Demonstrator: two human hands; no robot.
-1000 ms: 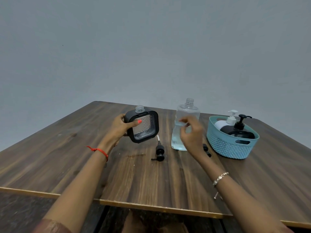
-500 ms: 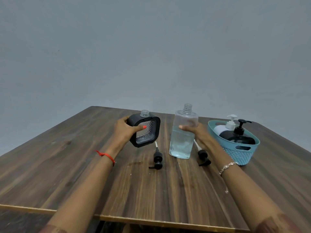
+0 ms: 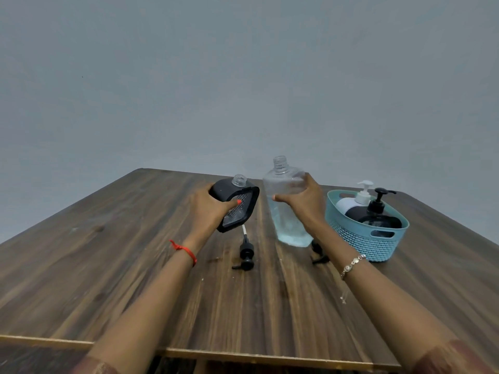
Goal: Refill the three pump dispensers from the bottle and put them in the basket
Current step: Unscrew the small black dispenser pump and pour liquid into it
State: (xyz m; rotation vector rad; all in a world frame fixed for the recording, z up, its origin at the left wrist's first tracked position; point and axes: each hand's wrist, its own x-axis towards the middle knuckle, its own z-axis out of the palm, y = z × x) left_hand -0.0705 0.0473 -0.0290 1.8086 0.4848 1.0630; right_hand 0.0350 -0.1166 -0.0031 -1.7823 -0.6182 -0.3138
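Now the bottle (image 3: 286,209) is gripped high on its shoulder by the right hand (image 3: 305,203). The thumb is laid across the near face and the fingers are curled round the far side. A second ago that hand was only arriving at it. The bottle, then upright, is now leaned slightly toward 11 o'clock, with its open neck nearer the dispenser. Whether its base has left the table (image 3: 135,252) cannot be told.

The square dispenser (image 3: 237,209) is held off the table at 11 o'clock by the left hand (image 3: 209,209). The thumb is pressed on its textured face and the fingers are wrapped behind. It has been tipped back since the earlier views, so its uncapped neck is offered toward the bottle at 3 o'clock.

A pour into this last dispenser is judged to be about to begin (no liquid is seen crossing yet). Two pump heads are left lying on the table: one (image 3: 245,255) at 6 o'clock of the dispenser, the other (image 3: 318,253) partly hidden by the right wrist.

At 2 o'clock, the basket (image 3: 361,238) is already occupied by a white dispenser (image 3: 361,197) and a black dispenser (image 3: 378,211).
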